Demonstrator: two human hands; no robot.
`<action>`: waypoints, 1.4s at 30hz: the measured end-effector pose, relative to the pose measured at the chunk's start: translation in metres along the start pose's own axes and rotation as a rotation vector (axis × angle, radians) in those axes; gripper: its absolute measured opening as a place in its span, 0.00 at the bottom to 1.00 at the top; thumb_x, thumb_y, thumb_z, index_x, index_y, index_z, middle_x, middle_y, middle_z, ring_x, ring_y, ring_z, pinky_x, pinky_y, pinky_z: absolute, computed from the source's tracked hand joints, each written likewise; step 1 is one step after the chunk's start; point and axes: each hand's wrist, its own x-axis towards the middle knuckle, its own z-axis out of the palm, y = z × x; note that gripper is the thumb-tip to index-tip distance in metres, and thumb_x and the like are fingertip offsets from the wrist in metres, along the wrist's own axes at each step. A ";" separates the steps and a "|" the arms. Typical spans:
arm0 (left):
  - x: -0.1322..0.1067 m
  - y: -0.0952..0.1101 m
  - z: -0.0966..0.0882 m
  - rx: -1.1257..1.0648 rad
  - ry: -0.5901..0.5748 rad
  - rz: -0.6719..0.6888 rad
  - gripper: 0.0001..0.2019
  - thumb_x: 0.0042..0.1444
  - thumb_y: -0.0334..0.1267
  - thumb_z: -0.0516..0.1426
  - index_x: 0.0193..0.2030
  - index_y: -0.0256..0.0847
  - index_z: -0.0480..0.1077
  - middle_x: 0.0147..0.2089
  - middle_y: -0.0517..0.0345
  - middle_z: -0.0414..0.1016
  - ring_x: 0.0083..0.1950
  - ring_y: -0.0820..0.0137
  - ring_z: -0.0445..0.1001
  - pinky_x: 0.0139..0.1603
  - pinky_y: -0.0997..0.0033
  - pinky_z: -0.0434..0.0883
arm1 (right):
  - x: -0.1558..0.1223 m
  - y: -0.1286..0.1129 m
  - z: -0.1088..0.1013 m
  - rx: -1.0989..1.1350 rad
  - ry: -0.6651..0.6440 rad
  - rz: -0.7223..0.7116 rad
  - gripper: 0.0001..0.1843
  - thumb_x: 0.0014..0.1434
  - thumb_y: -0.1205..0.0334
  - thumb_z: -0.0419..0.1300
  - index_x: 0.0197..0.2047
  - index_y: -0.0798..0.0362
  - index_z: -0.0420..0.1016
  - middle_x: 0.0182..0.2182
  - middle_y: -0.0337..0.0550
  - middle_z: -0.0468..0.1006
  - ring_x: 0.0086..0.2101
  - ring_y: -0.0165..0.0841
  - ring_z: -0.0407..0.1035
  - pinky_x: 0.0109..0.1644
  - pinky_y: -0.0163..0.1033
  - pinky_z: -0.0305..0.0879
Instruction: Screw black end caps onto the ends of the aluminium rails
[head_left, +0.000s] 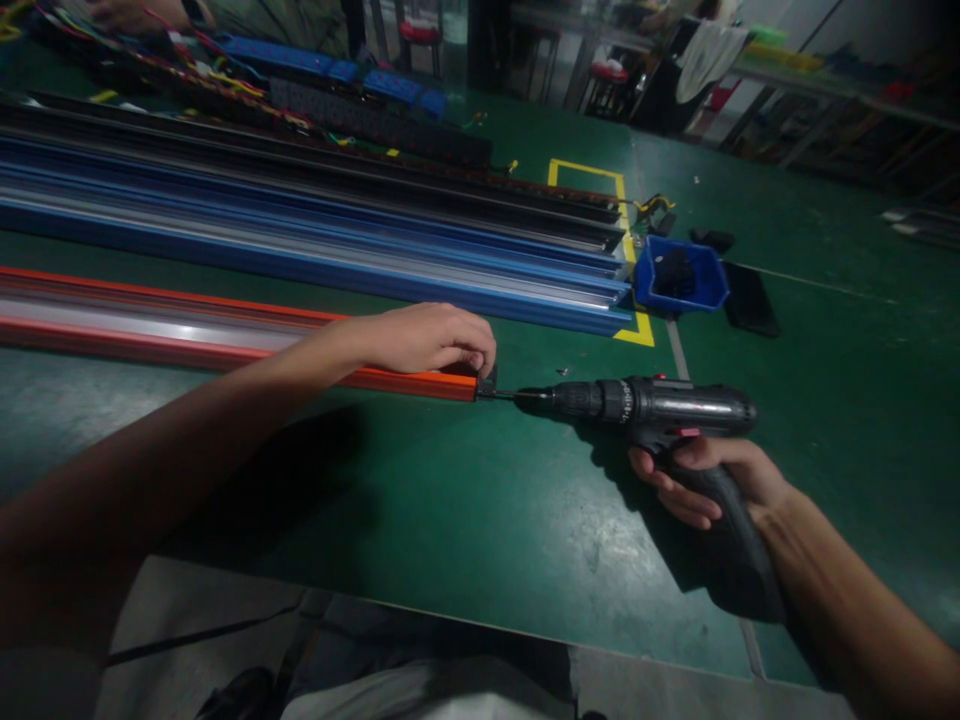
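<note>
My right hand [705, 480] is wrapped round the handle of a black cordless drill [652, 405] with a red trigger. The drill points left, and its thin bit meets a small black end piece [486, 386] at the end of an orange metal profile [427, 383]. Over that same end rests my left hand [435, 340], its fingers curled down onto the profile and the end piece. The fingertips partly cover the end piece, so any screw there is hidden. A tiny screw [562, 371] lies on the green table just behind the bit.
Several blue profiles [450, 285] and black ones [525, 205] lie lengthwise behind the orange one. A blue bin [712, 285] holding black parts stands at their right ends, beside a dark flat object [752, 300]. Wiring bundles [225, 90] and another person's hand [139, 15] are at the far left.
</note>
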 end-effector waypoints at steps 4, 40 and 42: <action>0.000 0.000 0.000 -0.006 0.005 0.000 0.11 0.65 0.32 0.53 0.39 0.43 0.78 0.43 0.57 0.79 0.43 0.72 0.75 0.45 0.74 0.65 | -0.001 0.001 -0.001 0.011 0.015 0.010 0.15 0.59 0.64 0.59 0.45 0.65 0.81 0.30 0.46 0.77 0.15 0.23 0.64 0.23 0.31 0.73; 0.000 -0.001 0.000 0.028 -0.007 0.020 0.12 0.68 0.34 0.51 0.40 0.43 0.77 0.43 0.58 0.79 0.43 0.73 0.75 0.46 0.75 0.65 | 0.000 -0.001 0.000 0.024 0.000 0.015 0.16 0.59 0.65 0.59 0.46 0.66 0.81 0.32 0.49 0.78 0.15 0.23 0.65 0.22 0.31 0.73; 0.000 -0.001 0.000 0.024 -0.005 0.023 0.12 0.68 0.34 0.51 0.39 0.43 0.77 0.43 0.58 0.79 0.43 0.73 0.75 0.46 0.75 0.65 | 0.000 -0.001 0.000 0.019 0.000 0.015 0.16 0.59 0.64 0.59 0.46 0.66 0.81 0.32 0.49 0.78 0.15 0.23 0.65 0.23 0.31 0.73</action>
